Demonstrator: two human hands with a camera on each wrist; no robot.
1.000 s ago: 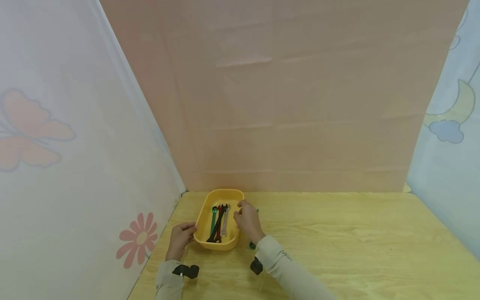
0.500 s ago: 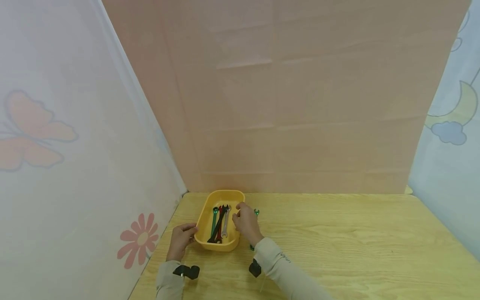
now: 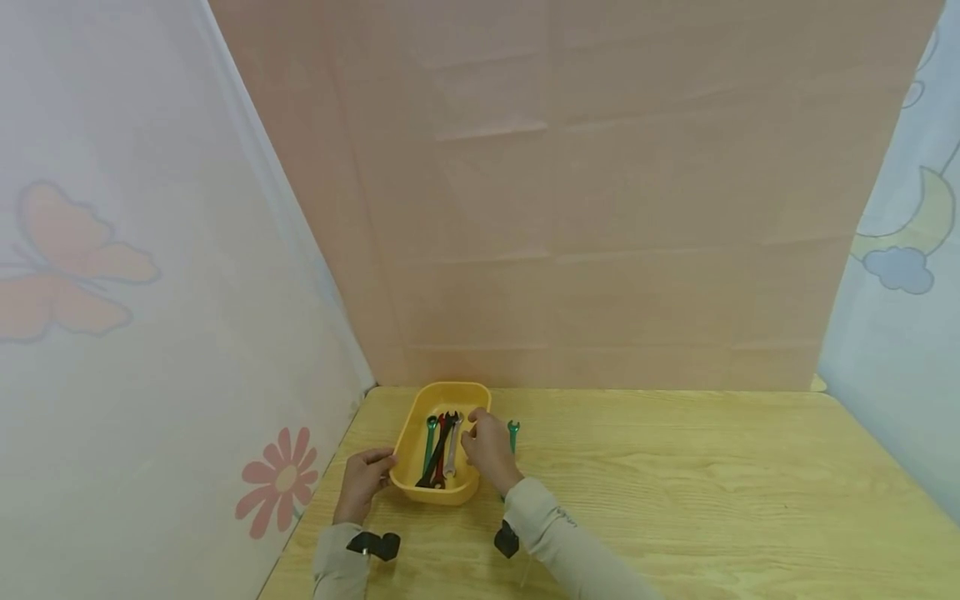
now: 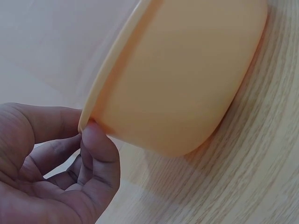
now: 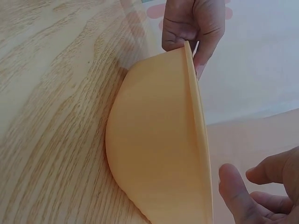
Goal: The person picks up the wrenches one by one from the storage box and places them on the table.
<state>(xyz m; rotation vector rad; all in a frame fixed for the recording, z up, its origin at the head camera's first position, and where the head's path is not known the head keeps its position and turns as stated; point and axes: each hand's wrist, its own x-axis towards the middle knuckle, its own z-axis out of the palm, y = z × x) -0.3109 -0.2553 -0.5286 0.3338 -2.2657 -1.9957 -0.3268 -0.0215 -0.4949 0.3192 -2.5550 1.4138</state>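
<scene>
My left hand (image 3: 362, 482) pinches the rim of a yellow plastic tub (image 3: 442, 497) at its near left corner. In the left wrist view the thumb and forefinger meet over that rim. Inside the tub lie a green wrench (image 3: 430, 442), a black wrench (image 3: 438, 454), a red wrench (image 3: 439, 477) and a silver wrench (image 3: 452, 458). My right hand (image 3: 491, 450) hovers over the tub's right rim. The right wrist view shows its thumb and fingers apart, with nothing between them.
Another green wrench (image 3: 513, 429) lies on the wooden table (image 3: 675, 483) just right of the tub, partly hidden behind the right hand. A printed white sheet (image 3: 172, 333) closes off the left side, and a plain brownish-pink sheet (image 3: 600, 208) hangs along the back edge.
My right hand has shifted slightly left over the tub, uncovering more of the upper end of the green wrench on the table. The left hand keeps its pinch on the rim.
</scene>
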